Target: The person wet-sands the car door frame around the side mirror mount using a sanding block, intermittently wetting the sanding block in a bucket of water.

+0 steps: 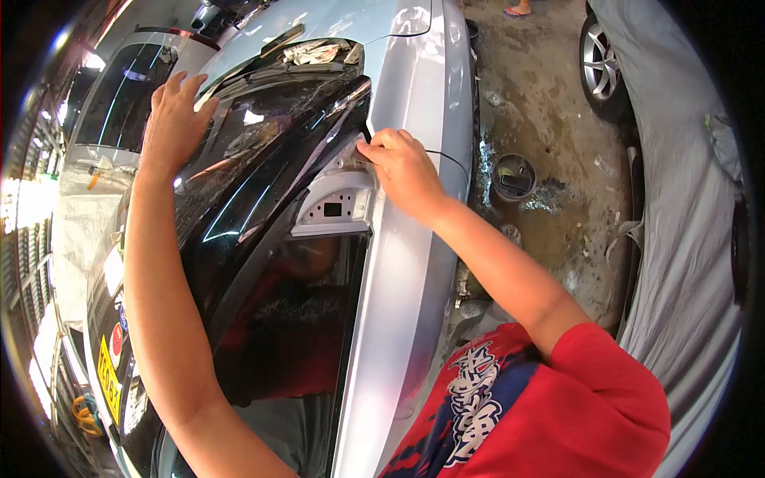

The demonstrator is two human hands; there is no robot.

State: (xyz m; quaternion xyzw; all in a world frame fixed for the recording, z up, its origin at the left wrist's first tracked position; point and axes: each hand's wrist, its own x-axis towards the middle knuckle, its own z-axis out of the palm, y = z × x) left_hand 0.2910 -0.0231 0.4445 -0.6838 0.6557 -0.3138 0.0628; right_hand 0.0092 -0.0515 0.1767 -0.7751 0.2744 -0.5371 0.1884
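A silver car fills the middle of the view, with its dark windshield [247, 119] at the upper left. My left hand [177, 115] rests over the far part of the windshield, its fingers spread and holding nothing. Beside the front corner of the side window [279, 319], a bare triangular mirror mount [339, 203] shows a square hole and small holes. My right hand [402, 171] is at the upper tip of this mount, by the dark pillar [311, 151]. Its fingers are bent together; what they pinch, if anything, is hidden.
A round bucket [514, 177] stands on the wet floor [550, 103] right of the car. Farther right is a covered vehicle [685, 199] with its wheel [599, 68] showing. Another person's foot [518, 10] is at the top. Crumpled material [315, 52] lies near the hood.
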